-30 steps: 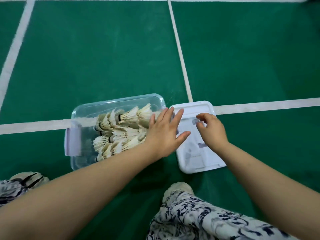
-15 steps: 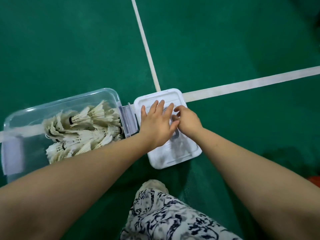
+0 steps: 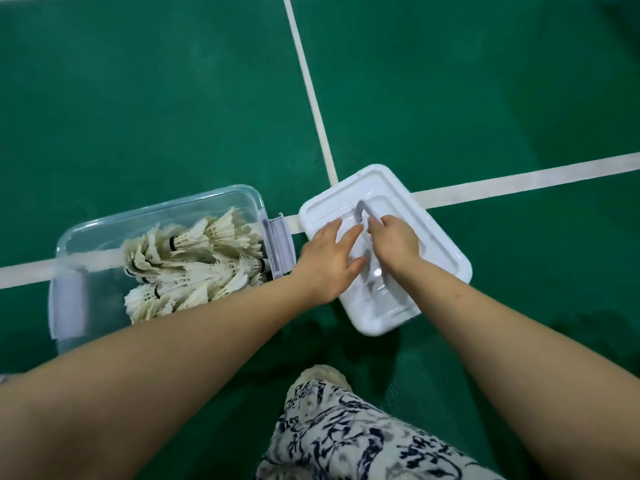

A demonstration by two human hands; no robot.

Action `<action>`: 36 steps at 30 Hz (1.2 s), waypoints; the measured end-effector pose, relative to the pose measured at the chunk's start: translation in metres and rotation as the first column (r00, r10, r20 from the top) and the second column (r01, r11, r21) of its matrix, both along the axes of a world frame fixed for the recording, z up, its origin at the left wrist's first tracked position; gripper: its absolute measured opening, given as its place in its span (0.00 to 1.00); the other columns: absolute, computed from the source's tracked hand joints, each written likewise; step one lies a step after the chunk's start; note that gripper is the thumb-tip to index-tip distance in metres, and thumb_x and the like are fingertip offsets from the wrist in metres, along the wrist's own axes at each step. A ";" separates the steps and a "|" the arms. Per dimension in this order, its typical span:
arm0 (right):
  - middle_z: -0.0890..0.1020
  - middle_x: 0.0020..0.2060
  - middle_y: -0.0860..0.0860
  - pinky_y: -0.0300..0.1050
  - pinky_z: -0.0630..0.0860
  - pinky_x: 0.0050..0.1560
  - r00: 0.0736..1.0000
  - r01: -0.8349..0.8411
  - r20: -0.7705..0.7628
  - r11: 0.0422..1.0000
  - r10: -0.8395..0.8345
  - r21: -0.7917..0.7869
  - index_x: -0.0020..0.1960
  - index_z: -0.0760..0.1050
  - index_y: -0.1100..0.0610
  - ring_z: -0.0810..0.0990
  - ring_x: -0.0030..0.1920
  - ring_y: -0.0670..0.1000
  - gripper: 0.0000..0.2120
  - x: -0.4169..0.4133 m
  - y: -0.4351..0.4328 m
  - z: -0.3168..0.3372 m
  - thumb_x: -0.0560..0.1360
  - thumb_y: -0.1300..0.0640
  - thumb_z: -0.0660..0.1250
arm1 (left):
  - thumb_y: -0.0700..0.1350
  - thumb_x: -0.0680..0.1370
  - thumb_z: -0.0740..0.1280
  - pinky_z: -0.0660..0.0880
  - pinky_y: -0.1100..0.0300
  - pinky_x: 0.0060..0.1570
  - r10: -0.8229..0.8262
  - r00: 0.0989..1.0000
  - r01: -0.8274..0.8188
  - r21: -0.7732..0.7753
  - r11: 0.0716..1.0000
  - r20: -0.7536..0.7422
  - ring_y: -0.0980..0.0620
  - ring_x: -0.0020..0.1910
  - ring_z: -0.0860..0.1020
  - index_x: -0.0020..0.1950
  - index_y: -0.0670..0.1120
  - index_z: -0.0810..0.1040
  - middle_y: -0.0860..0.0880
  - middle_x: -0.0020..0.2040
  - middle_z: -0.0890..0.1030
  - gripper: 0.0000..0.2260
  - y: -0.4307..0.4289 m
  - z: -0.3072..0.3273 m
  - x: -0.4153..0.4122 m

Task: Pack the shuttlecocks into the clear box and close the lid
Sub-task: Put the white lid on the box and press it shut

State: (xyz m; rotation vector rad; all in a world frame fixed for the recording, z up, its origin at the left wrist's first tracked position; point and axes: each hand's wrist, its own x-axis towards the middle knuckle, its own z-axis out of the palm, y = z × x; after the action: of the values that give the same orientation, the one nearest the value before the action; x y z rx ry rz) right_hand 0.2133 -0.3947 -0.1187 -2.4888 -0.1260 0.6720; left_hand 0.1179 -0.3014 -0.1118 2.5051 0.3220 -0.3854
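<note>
A person crouched on a green court floor point(image 3: 138, 98) works at a storage box's lid point(image 3: 433, 244), seen from a head-worn camera looking down along both bare forearms. The clear box point(image 3: 162, 205) sits on the floor at the left, uncovered, across a white court line point(image 3: 311, 91) junction. The shuttlecocks point(image 3: 194, 265) lie heaped on their sides inside it, white feathers fanned, filling the middle and right part of the box. A pale flip latch point(image 3: 280, 247) stands on the box's right end and another point(image 3: 69, 303) hangs at its left end.

The lid, white and rectangular, lies flat on the floor just right of the box, turned at an angle to it, with a strip of white line showing between its near corner and the right latch. The left hand point(image 3: 329, 261) rests on the lid's left part with its grip slack: fingers straight and spread, holding nothing. The right hand point(image 3: 394, 242) is over the lid's middle with its grip closed, fingers curled and pinching the thin grey handle point(image 3: 361, 211), which arches up off the lid's recessed top.

A trouser leg point(image 3: 346, 438) in a dark-on-white print and the toe of a pale shoe point(image 3: 322, 374) fill the lower foreground, below the lid.
</note>
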 end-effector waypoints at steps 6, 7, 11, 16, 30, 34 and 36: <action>0.80 0.42 0.55 0.45 0.66 0.41 0.976 0.004 0.217 0.999 -0.013 0.043 0.47 0.77 0.61 0.76 0.43 0.57 0.20 0.011 0.008 0.060 0.78 0.46 0.54 | 0.54 0.78 0.61 0.52 0.47 0.71 0.073 0.972 -0.077 0.012 0.997 0.224 0.44 0.75 0.50 0.76 0.51 0.47 0.43 0.77 0.47 0.32 0.009 0.037 0.007; 0.81 0.42 0.55 0.46 0.69 0.41 0.970 -0.004 0.241 0.997 -0.015 0.076 0.46 0.78 0.60 0.77 0.44 0.57 0.20 0.011 0.011 0.073 0.78 0.46 0.55 | 0.54 0.77 0.61 0.52 0.46 0.71 0.081 0.958 -0.094 0.035 0.995 0.274 0.44 0.75 0.51 0.76 0.51 0.49 0.43 0.77 0.48 0.31 0.016 0.047 0.008; 0.78 0.33 0.55 0.47 0.70 0.39 0.951 -0.121 0.305 0.971 0.053 0.207 0.39 0.77 0.62 0.75 0.36 0.56 0.20 -0.002 0.034 0.112 0.75 0.45 0.60 | 0.52 0.75 0.60 0.56 0.39 0.68 0.045 0.833 -0.153 0.151 0.976 0.551 0.41 0.72 0.61 0.73 0.48 0.62 0.40 0.74 0.60 0.27 0.056 0.085 0.003; 0.65 0.22 0.53 0.45 0.60 0.30 0.915 -0.320 0.316 0.927 0.249 0.198 0.24 0.63 0.56 0.64 0.27 0.50 0.23 -0.042 0.086 0.130 0.73 0.47 0.63 | 0.47 0.74 0.62 0.66 0.44 0.61 -0.123 0.696 -0.200 0.356 0.913 0.707 0.45 0.54 0.77 0.56 0.46 0.79 0.46 0.54 0.81 0.14 0.108 0.100 -0.028; 0.67 0.21 0.50 0.45 0.62 0.31 0.711 -0.702 0.183 0.697 0.679 0.144 0.25 0.67 0.55 0.65 0.27 0.49 0.19 -0.115 0.198 0.095 0.70 0.48 0.68 | 0.47 0.70 0.60 0.72 0.53 0.43 0.204 0.752 -0.406 0.197 0.892 0.627 0.45 0.41 0.80 0.56 0.50 0.68 0.45 0.47 0.79 0.14 0.186 0.056 -0.156; 0.69 0.22 0.49 0.44 0.64 0.31 0.672 -0.740 0.157 0.658 0.724 0.138 0.28 0.72 0.58 0.66 0.26 0.47 0.18 -0.120 0.207 0.089 0.69 0.46 0.69 | 0.50 0.72 0.60 0.73 0.52 0.42 0.265 0.721 -0.450 0.141 0.882 0.641 0.46 0.39 0.80 0.57 0.50 0.68 0.45 0.47 0.80 0.14 0.186 0.042 -0.169; 0.69 0.21 0.49 0.43 0.65 0.30 0.655 -0.756 0.142 0.641 0.742 0.136 0.28 0.72 0.57 0.67 0.24 0.46 0.18 -0.124 0.207 0.084 0.69 0.47 0.69 | 0.51 0.73 0.59 0.73 0.52 0.43 0.308 0.718 -0.468 0.105 0.878 0.624 0.46 0.39 0.80 0.58 0.51 0.67 0.46 0.46 0.80 0.14 0.186 0.034 -0.178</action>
State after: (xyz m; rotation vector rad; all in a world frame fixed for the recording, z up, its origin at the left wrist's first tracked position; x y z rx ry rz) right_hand 0.0893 -0.1872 -0.0351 -2.2090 -1.2623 0.8334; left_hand -0.0596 -0.1152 -0.0783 2.5485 0.6606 0.6532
